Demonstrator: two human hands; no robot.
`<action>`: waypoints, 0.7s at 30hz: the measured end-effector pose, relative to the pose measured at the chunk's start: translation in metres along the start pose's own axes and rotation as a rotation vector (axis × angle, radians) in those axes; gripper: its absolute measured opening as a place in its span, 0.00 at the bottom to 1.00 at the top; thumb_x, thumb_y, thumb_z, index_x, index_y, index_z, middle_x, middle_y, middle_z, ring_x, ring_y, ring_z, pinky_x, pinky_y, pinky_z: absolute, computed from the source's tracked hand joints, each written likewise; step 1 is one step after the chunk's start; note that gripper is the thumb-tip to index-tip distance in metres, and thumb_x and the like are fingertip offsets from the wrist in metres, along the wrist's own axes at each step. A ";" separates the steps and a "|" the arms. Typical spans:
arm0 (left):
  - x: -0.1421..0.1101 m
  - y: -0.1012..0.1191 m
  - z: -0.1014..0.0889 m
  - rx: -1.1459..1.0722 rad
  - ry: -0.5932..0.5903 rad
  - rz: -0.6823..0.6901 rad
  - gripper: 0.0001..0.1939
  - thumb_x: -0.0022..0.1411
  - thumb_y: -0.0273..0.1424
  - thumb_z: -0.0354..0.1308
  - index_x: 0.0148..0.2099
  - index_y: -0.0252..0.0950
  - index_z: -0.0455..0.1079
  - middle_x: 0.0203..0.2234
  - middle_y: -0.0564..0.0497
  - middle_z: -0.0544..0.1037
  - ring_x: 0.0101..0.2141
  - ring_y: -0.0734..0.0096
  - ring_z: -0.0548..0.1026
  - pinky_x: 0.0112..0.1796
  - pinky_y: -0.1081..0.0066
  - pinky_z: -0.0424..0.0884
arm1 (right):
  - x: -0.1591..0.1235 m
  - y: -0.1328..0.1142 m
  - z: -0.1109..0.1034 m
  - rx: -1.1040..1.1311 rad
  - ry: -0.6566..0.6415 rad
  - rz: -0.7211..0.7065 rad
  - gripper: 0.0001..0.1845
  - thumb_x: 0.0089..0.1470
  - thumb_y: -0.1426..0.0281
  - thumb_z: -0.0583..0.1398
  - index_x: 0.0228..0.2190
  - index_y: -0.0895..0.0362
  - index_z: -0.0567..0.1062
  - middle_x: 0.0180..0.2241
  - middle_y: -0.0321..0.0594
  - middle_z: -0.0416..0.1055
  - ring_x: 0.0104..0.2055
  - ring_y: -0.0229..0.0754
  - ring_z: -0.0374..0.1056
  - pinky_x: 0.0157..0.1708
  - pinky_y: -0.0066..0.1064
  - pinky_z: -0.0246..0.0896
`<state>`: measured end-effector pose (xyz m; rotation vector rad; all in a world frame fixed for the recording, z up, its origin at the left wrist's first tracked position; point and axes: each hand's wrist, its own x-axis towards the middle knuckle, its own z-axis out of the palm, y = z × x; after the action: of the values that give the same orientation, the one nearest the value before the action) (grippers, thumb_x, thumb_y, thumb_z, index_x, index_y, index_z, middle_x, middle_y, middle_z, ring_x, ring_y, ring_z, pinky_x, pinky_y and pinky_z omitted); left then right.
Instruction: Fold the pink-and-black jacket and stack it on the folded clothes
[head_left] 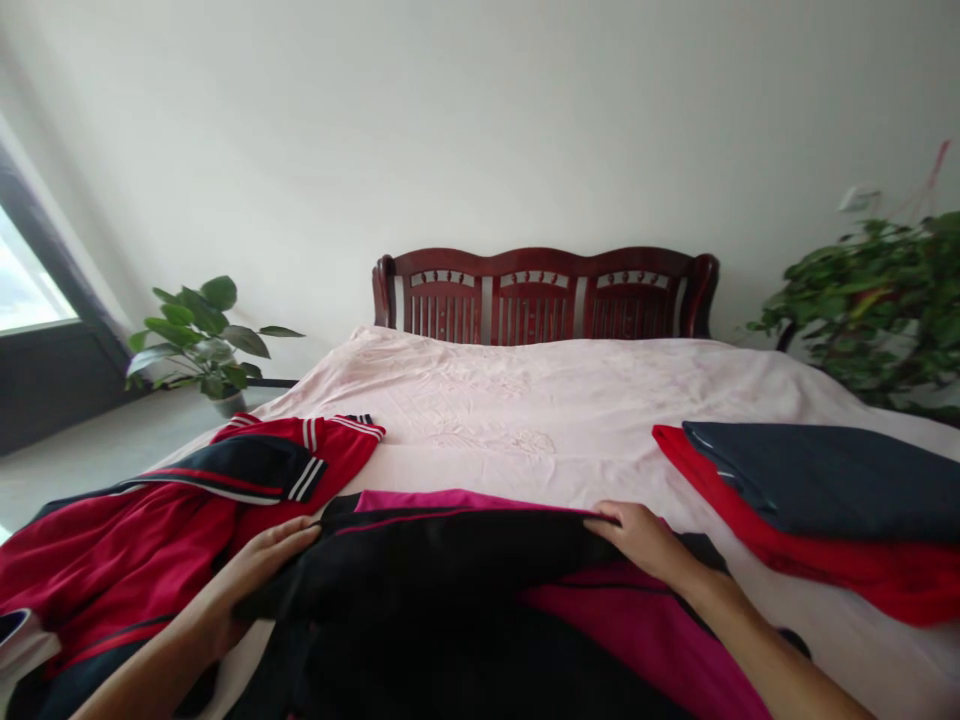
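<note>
Left grip (271,562), right grip (637,535) on garment (442,565)

The black-and-magenta garment (450,570) lies loosely bunched at the near side of the pale pink bedspread (600,410), its upper edge raised and drawn nearly straight across — the cloth below sagging in soft, dark folds. It is mostly black, with a thin magenta line along the raised part, a strip of magenta showing just beyond that edge and a broad magenta panel slanting toward the lower right — the nearest part runs out of view.
</note>
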<state>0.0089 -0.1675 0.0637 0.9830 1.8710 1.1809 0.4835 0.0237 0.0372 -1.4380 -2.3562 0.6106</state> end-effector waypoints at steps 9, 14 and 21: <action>0.037 -0.023 0.010 -0.182 -0.088 -0.175 0.35 0.50 0.51 0.66 0.56 0.39 0.70 0.41 0.48 0.80 0.38 0.62 0.80 0.36 0.68 0.77 | 0.018 0.034 0.008 -0.127 0.010 0.103 0.16 0.57 0.57 0.55 0.31 0.52 0.78 0.34 0.39 0.78 0.37 0.45 0.72 0.35 0.31 0.57; 0.043 -0.008 0.014 -0.220 -0.005 0.050 0.37 0.43 0.45 0.73 0.54 0.38 0.70 0.31 0.52 0.80 0.28 0.70 0.78 0.28 0.75 0.72 | 0.023 0.047 0.007 0.046 0.073 0.003 0.20 0.58 0.56 0.51 0.26 0.54 0.76 0.28 0.38 0.76 0.33 0.43 0.70 0.34 0.30 0.57; 0.084 -0.006 0.006 0.001 0.072 -0.202 0.37 0.52 0.60 0.56 0.49 0.35 0.75 0.31 0.47 0.79 0.28 0.67 0.75 0.26 0.72 0.71 | 0.024 0.047 0.014 -0.171 0.067 0.151 0.19 0.59 0.54 0.52 0.29 0.52 0.76 0.33 0.39 0.78 0.37 0.46 0.72 0.34 0.31 0.55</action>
<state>-0.0259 -0.0936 0.0427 0.7402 1.9756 1.1071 0.5019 0.0609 0.0026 -1.6947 -2.3107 0.3987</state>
